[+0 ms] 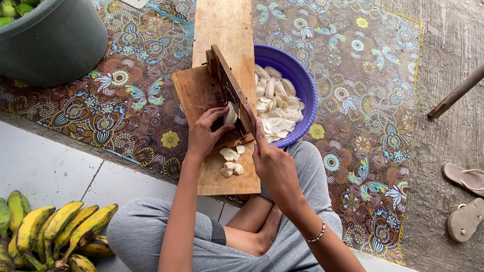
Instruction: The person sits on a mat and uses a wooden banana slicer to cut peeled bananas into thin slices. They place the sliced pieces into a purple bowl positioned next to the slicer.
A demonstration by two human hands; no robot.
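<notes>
- Head view: the person sat cross-legged on the floor with a wooden cutting board (pixel 222 100) laid over a patterned mat (pixel 363 75).
- The left hand (pixel 205 132) was curled loosely round a peeled banana piece (pixel 231 115), pressing it against the hinged slicer blade (pixel 233 90) at the board's centre.
- The right hand (pixel 272 163) was closed on the blade's near end, at about 5 o'clock from the banana piece, forefinger stretched along it.
- Cut slices (pixel 231 162) lay on the board at 6 o'clock from the blade; a purple bowl (pixel 307 85) at 3 o'clock held many more.
- A bunch of unpeeled bananas (pixel 55 226) sat at 8 o'clock on the tiled floor, and a grey tub (pixel 55 45) at 10 o'clock.
- Judged from this, slicing was midway: the next stroke would call for the fingertips to stay clear of the edge while the piece is fed forward.
</notes>
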